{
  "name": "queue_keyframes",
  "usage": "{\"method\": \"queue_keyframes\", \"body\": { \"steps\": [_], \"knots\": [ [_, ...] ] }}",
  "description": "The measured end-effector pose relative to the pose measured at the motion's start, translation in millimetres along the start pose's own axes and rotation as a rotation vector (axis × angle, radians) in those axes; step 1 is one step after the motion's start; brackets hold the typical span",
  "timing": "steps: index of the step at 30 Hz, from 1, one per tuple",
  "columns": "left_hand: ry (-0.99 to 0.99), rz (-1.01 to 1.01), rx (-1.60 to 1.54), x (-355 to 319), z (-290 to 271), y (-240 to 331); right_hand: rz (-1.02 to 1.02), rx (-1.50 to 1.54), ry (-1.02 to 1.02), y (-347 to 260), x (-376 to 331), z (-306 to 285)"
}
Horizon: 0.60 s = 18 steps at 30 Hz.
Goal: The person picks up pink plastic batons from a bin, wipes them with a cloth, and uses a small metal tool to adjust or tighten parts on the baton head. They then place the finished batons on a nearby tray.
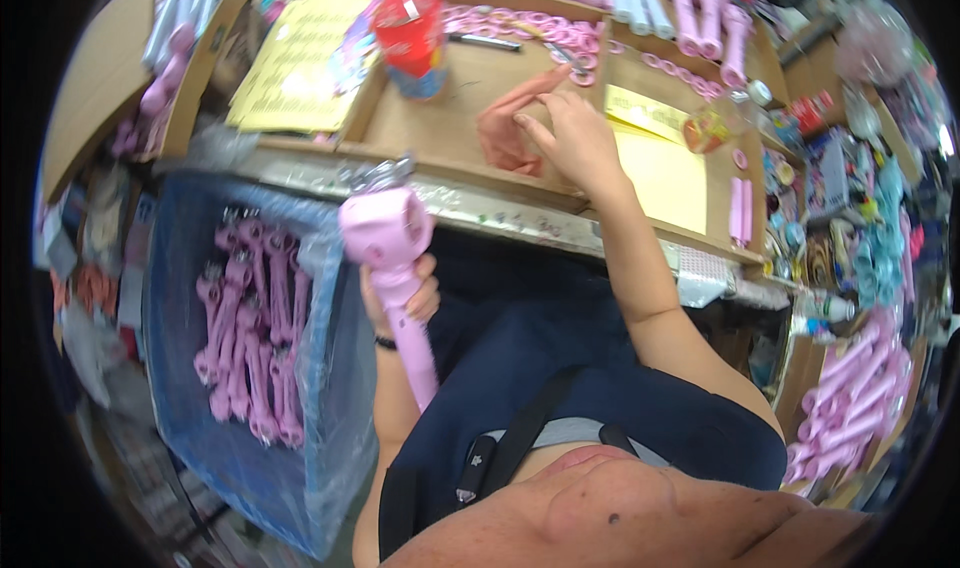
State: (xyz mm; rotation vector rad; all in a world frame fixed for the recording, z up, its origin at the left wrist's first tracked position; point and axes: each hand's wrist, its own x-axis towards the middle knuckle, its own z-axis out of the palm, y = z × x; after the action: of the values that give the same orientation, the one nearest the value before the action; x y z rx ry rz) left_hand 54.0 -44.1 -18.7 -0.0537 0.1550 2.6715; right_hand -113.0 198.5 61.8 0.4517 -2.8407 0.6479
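My left hand (422,290) is wrapped round the handle of a pink plastic wand (384,230). The wand stands nearly upright in front of my body, its round hollow head at the top. Shiny grey pieces show just above the head, in front of the bench edge; whether they belong to it I cannot tell. Over the bench, my right hand (580,140) has its thumb and index finger apart beside a crumpled peach-coloured cloth or glove (508,133). The fingertips meet its edge in the picture, with no clear grip on it.
A blue-lined bin (335,368) at the left holds several pink wands (250,338). On the bench are a red-labelled bottle (410,43), a black pen (484,42), pink rings (560,30), yellow sheets (295,63) and a clear bottle (715,123). A box of pink parts (850,398) stands right.
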Motion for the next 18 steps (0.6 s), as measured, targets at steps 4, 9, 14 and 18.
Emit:
{"method": "queue_keyframes", "body": {
  "steps": [4, 9, 14, 18],
  "knots": [
    [-0.114, 0.183, -0.088, -9, -5, 12, 0.236, 0.256, -0.086, 55, -44, -15],
    [-0.228, 0.209, -0.056, -7, 0, 35, 0.31, 0.1, -0.549, 112, -77, -32],
    [-0.153, 0.246, 0.045, 6, 17, 41, 0.263, 0.215, -0.654, 127, -84, -28],
    [-0.183, 0.217, 0.066, 9, 21, 37, 0.219, 0.219, -0.603, 141, -89, -36]
  ]
}}
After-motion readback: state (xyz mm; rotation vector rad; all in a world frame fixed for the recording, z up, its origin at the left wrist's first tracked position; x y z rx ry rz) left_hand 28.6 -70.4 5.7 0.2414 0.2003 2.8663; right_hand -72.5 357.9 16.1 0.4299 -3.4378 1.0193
